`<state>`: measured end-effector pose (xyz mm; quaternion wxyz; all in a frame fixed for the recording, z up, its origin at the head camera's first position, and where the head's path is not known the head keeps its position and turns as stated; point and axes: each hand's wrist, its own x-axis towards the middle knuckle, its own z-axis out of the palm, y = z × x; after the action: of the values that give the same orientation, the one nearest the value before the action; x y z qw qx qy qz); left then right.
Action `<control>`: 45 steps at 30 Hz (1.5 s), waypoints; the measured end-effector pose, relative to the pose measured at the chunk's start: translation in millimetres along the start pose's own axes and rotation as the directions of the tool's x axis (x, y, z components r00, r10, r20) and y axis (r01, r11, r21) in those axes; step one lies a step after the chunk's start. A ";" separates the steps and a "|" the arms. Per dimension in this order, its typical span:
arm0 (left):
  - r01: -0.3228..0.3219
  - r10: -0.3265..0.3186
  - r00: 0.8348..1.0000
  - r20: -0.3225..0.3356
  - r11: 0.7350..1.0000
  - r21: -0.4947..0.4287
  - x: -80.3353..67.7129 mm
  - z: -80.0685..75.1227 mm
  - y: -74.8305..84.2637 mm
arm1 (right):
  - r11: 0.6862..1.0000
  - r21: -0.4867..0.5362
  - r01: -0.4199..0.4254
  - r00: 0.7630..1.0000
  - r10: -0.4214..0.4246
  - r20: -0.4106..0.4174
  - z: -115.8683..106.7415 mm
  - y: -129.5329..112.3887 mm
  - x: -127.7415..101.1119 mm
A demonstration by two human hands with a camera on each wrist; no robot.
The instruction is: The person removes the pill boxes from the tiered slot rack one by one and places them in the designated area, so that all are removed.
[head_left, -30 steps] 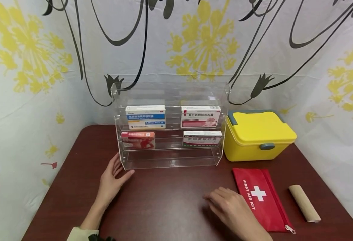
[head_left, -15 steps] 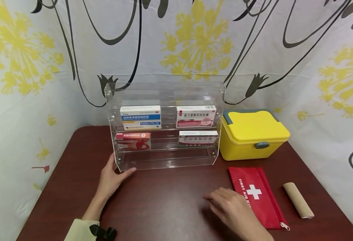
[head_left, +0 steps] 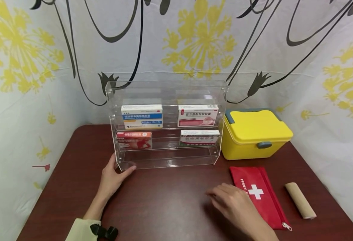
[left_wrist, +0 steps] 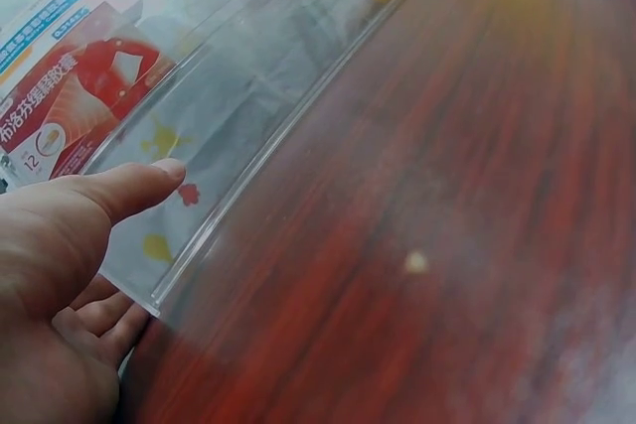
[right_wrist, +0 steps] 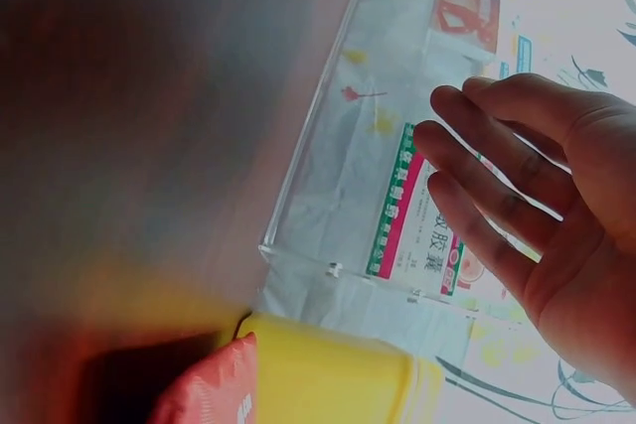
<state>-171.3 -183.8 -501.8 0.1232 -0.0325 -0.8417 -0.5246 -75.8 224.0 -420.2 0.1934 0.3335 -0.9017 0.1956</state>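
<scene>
A clear acrylic display rack [head_left: 170, 163] stands on the table with medicine boxes on its tiers. My left hand [head_left: 111, 180] grips its lower left corner, the thumb across the front and the fingers around the side, partly hidden in the head view. Upper tier: a white-and-blue medicine box [head_left: 142, 117] at left, a white-and-pink box [head_left: 198, 115] at right. Below them sit a red medicine box [head_left: 134, 140] and a white-and-green box [head_left: 199, 138]. Holding nothing, my right hand [head_left: 233, 204] hovers over the table with loosely bent fingers, in front of the rack.
A yellow lidded box [head_left: 256, 137] with grey handle parts stands right of the rack. Nearer lies a red first aid pouch [head_left: 263, 201], partly covered by my right hand in the head view. A brown cardboard-like roll [head_left: 300, 201] lies at the right edge. Patterned cloth hangs behind.
My left hand has closed in around the rack's lower left corner, its thumb now over the front edge. The head view has shifted slightly. My right hand stays nearly in place.
</scene>
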 end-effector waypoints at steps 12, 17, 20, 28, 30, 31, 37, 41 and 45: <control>-0.012 0.012 1.000 -0.003 1.000 -0.016 -1.9 2.0 -2.5 | 0.977 0.185 -0.105 0.994 0.108 -0.007 -10.5 21.3 28.4; -0.010 0.011 1.000 0.003 1.000 -0.009 -2.3 -0.3 -1.4 | 0.911 0.364 -0.192 0.980 0.197 0.024 -21.8 38.7 50.0; -0.009 0.009 1.000 0.004 1.000 -0.005 -2.2 -1.0 -0.9 | 0.881 0.418 -0.223 0.971 0.241 0.011 -26.2 54.0 63.5; 0.001 -0.001 1.000 0.015 1.000 -0.013 -4.0 0.0 -1.7 | 0.863 0.413 -0.291 0.926 0.362 -0.104 -23.2 84.0 86.8; 0.001 -0.001 1.000 0.013 1.000 -0.015 -4.4 -0.4 -1.6 | 0.889 0.360 -0.282 0.926 0.350 -0.139 -18.9 85.7 90.2; 0.002 -0.002 1.000 0.012 1.000 -0.015 -4.3 0.0 -1.7 | 0.900 0.337 -0.275 0.928 0.340 -0.151 -16.9 85.9 91.6; 0.003 -0.003 1.000 0.008 1.000 -0.019 -4.9 0.3 -1.0 | 0.925 0.315 -0.211 0.945 0.275 -0.175 -9.3 85.6 97.5; 0.007 -0.007 1.000 0.008 1.000 -0.019 -5.5 0.2 0.3 | 0.953 0.203 -0.223 0.951 0.258 -0.170 -12.4 86.3 101.6; 0.007 -0.007 1.000 0.008 1.000 -0.019 -5.3 0.4 1.0 | 0.974 0.030 -0.227 0.968 0.228 -0.103 -18.6 85.4 109.0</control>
<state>-166.0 -182.6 -502.4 0.1180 -0.0329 -0.8372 -0.5331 -206.2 235.5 -371.3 0.2142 0.2188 -0.9207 0.2419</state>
